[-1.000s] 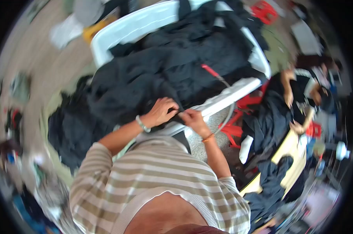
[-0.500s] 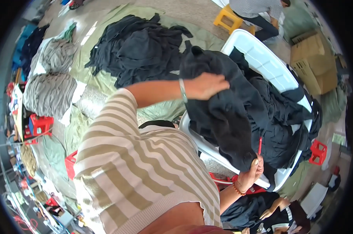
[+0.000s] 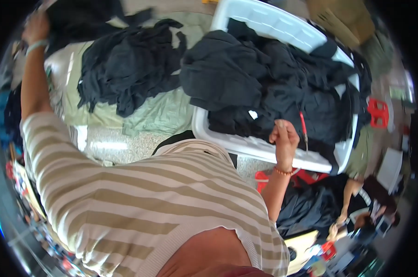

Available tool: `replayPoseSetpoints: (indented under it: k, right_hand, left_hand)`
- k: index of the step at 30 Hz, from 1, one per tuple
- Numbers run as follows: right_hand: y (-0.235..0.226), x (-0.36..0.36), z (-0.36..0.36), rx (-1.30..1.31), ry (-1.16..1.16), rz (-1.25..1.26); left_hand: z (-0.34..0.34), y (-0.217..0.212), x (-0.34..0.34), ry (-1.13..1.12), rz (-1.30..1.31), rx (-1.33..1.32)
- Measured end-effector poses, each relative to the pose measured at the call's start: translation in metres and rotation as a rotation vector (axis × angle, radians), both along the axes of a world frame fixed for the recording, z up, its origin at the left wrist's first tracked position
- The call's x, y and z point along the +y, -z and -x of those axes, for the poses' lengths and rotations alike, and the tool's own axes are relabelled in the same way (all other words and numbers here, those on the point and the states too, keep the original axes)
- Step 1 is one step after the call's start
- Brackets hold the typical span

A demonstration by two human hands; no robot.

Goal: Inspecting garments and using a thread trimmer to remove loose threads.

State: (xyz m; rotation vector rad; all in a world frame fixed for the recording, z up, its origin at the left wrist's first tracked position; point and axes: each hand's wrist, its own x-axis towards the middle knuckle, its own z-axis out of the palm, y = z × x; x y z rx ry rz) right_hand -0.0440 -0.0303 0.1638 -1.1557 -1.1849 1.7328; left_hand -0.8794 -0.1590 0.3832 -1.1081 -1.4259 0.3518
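"Dark garment, upper left: gripped by the left hand?"
"Too blurred to tell. Likely it's being cast aside, which calls for a clean release."
"Rightward?"
"White tub; the right hand, fingers curled in, apparently empty, near a red-handled tool."

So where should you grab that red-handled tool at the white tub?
Probably pinch the red-handled tool mid-handle, from the left, where the right hand is: the slim handle shows uncovered against black garments, its length pointing roughly away from the person.
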Motion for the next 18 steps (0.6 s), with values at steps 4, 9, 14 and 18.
replayPoseSetpoints:
  k: [4,9,14,18]
  right_hand:
    - [0.027,-0.005,-0.029,-0.206,0.117,0.090]
    - [0.067,0.005,-0.044,-0.329,0.059,0.163]
    - [0.090,0.013,-0.064,-0.422,0.006,0.128]
    - [0.096,0.015,-0.079,-0.476,0.002,0.108]
  left_hand:
    - [-0.124,0.124,0.080,-0.641,0.312,-0.731]
    - [-0.349,0.228,0.163,0.307,0.601,-1.361]
    - [-0.527,0.306,0.256,0.530,0.851,-1.244]
    - [-0.534,0.380,0.321,0.221,0.599,-1.036]
